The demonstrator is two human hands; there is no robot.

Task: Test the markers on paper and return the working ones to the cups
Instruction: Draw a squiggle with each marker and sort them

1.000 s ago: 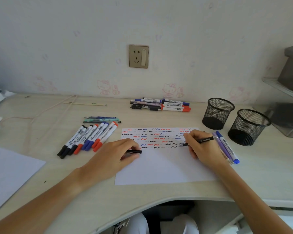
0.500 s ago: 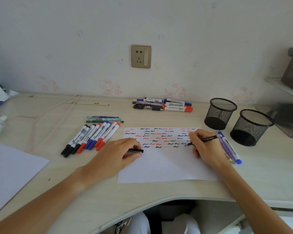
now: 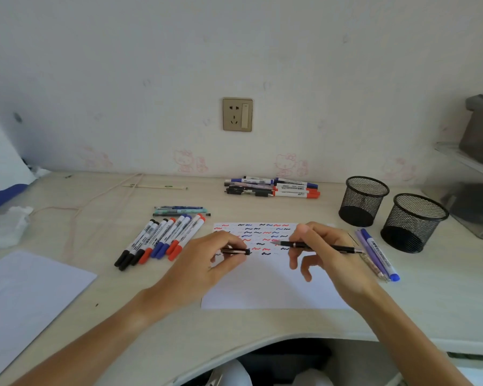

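A white paper sheet [image 3: 273, 288] covered at its top with red, blue and black squiggles lies in front of me. My right hand [image 3: 326, 254] pinches a thin black pen [image 3: 326, 247], its tip pointing left above the paper. My left hand [image 3: 207, 263] holds the pen's black cap [image 3: 236, 251] over the sheet. Two black mesh cups [image 3: 363, 200] [image 3: 414, 222] stand at the right. A row of several capped markers [image 3: 162, 239] lies left of the sheet. Another pile of markers [image 3: 273, 187] lies near the wall.
Two purple and blue pens [image 3: 377, 254] lie right of the sheet beside the near cup. A few pens [image 3: 181, 211] lie above the marker row. A second white sheet [image 3: 25, 296] sits at the left. A clear shelf unit [image 3: 469, 190] stands at far right.
My right hand lifted the pen off the paper and swung it level, tip toward the cap. My left hand stayed on the sheet with the cap.
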